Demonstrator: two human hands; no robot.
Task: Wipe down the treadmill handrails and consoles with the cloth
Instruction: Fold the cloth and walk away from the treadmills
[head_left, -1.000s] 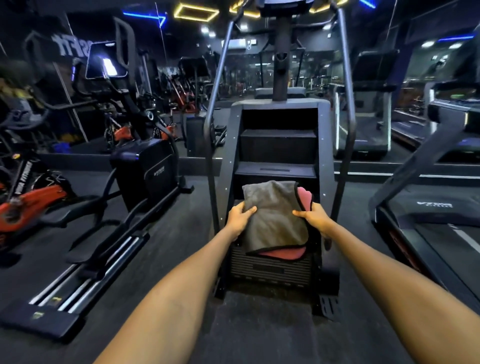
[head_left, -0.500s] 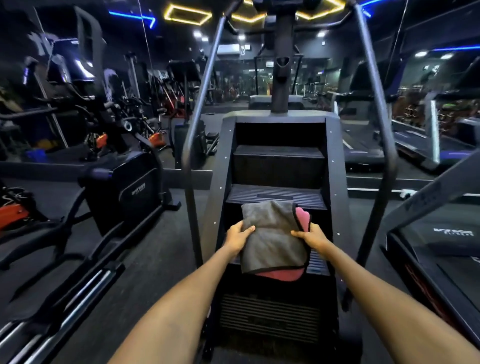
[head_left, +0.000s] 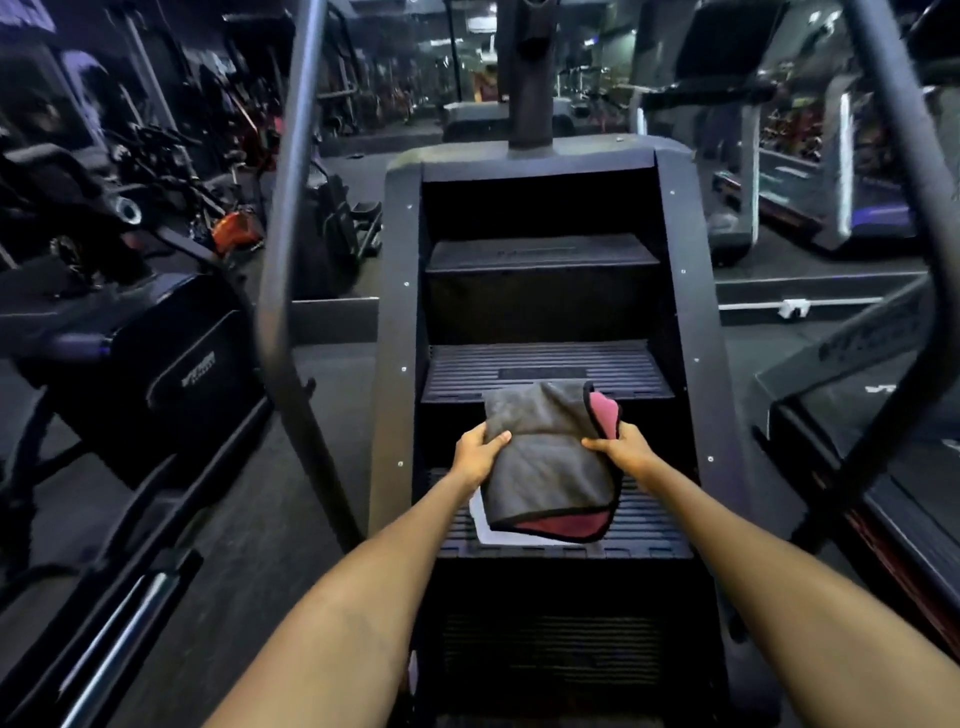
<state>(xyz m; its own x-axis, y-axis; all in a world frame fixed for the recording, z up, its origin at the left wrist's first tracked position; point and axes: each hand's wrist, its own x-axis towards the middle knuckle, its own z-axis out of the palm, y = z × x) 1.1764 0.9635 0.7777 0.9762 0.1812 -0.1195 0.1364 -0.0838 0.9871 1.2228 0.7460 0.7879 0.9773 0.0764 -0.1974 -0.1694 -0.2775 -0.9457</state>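
**Cloth held over the steps of a stair machine**

Nearest the camera, two bare forearms reach forward and meet at a folded cloth. The left hand grips the cloth's left edge, thumb laid across the grey top face and fingers hidden beneath. The right hand pinches the right edge, just below a turned-back corner that shows the pink underside. The hands stand apart, each clamped on its own side of the cloth, which hangs in the air between them. Its grey face is up, a dark trim runs round the edge, and more pink shows along the bottom fold.

Directly below the cloth lies the ribbed lowest step of a dark stair machine; a pale sheet peeks out on that step under the cloth's left corner. Two further steps rise behind. A grey handrail slopes up on the left and another handrail on the right. A central post stands at the top of the machine.

Off to the left sit a black exercise machine and blurred bikes. Farther back on the right, a treadmill stands with a lit upright.
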